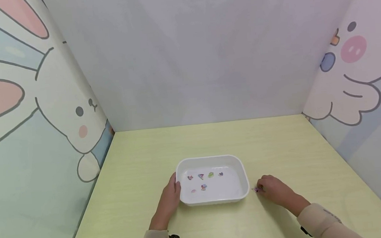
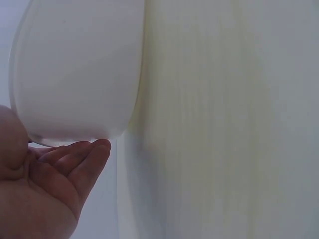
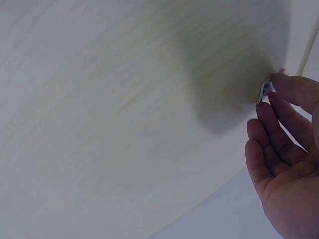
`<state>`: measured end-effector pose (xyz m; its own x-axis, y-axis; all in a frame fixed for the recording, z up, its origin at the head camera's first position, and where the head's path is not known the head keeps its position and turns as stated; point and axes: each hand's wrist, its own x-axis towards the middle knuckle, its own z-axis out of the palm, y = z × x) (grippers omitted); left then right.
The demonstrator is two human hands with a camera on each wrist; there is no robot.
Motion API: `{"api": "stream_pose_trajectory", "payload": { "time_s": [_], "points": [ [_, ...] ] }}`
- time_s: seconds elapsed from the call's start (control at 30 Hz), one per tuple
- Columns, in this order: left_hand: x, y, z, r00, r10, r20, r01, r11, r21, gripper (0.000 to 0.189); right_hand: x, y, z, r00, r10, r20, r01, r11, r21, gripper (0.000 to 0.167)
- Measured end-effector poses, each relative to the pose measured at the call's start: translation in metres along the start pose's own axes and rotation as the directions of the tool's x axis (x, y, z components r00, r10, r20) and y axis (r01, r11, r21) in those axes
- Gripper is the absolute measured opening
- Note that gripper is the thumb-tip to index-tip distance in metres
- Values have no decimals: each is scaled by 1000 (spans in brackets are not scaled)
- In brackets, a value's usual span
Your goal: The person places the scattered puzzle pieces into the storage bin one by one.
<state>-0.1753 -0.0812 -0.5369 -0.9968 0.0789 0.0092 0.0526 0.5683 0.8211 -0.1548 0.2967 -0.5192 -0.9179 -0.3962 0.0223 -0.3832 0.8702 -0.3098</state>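
A shallow white plastic tray (image 1: 232,189) stands on the table. Its left side is held by my left hand (image 1: 168,198), thumb at the rim and fingers against the outer wall, as the left wrist view also shows. Just beyond the tray's right side, my right hand (image 1: 276,191) pinches a small flat printed piece (image 3: 266,88) with purple and blue colours between thumb and fingertips, low over the table. Inside the tray lie several similar small pieces, among them a green one (image 1: 211,175) in the back row and a pink-and-blue one (image 1: 203,187) in front.
The pale yellow-green tabletop (image 1: 140,155) reaches back to a plain grey wall (image 1: 199,59). Side panels carry a cartoon rabbit (image 1: 66,105) on the left and a white cartoon figure (image 1: 356,74) on the right.
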Motion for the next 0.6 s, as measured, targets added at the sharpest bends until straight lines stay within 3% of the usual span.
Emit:
{"api": "stream_pose_trajectory", "payload": {
  "time_s": [0.6],
  "points": [
    [0, 1, -1, 1000, -6, 13, 6, 1000, -6, 48, 1, -6, -7, 1000, 25, 2, -25, 1000, -4, 13]
  ]
}}
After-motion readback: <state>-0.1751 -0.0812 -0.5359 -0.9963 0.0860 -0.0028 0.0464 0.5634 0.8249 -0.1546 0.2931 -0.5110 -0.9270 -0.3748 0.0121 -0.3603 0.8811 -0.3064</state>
